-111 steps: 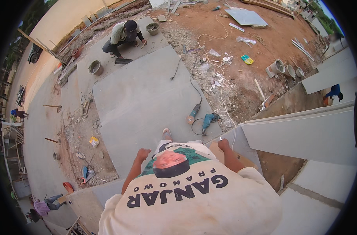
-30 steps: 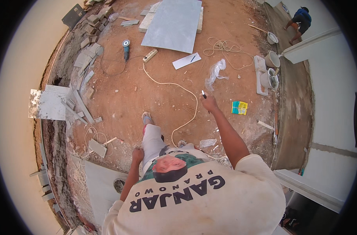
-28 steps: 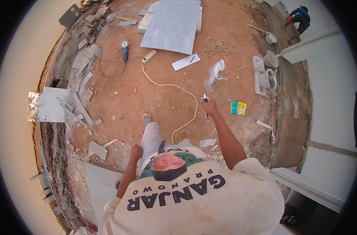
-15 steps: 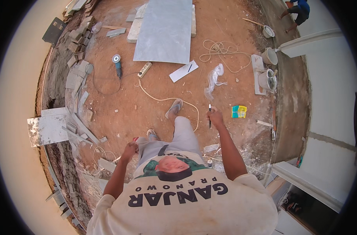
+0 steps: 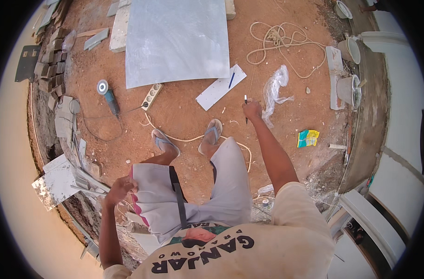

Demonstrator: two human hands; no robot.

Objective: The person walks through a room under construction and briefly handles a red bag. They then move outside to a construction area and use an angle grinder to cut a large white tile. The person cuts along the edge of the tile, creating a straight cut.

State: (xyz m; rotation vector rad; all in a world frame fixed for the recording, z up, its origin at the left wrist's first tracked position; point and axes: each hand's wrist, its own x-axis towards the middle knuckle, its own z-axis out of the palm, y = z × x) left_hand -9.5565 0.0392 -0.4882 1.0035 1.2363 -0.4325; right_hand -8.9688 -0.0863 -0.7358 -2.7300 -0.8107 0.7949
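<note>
My right hand [image 5: 253, 109] grips a slim black-and-white marker [image 5: 246, 99] upright over the dirt, beside crumpled clear plastic [image 5: 276, 93]. At the lower left, my left hand [image 5: 127, 184] has curled fingers pinching at the side of my pale shorts [image 5: 151, 183]. In front of my sandalled feet lies a large grey sheet [image 5: 177, 39] on white blocks [image 5: 118, 37]. Just below it are a white board [image 5: 212, 95] with a blue pen [image 5: 231, 79] on it and a power strip [image 5: 152, 94]. An angle grinder [image 5: 108, 97] rests to the left.
Coiled cord [image 5: 286, 44] and buckets [image 5: 348, 88] are on the right, near a yellow-teal packet [image 5: 308, 138] and a pale wall [image 5: 397, 107]. Rubble and broken boards [image 5: 58, 179] line the left wall. A person's limb [image 5: 370, 8] shows at the top right.
I have turned away from the slab with a crouching worker and stepped toward the grey sheet. My left hand has risen to my shorts; the person in blue has mostly left view.
</note>
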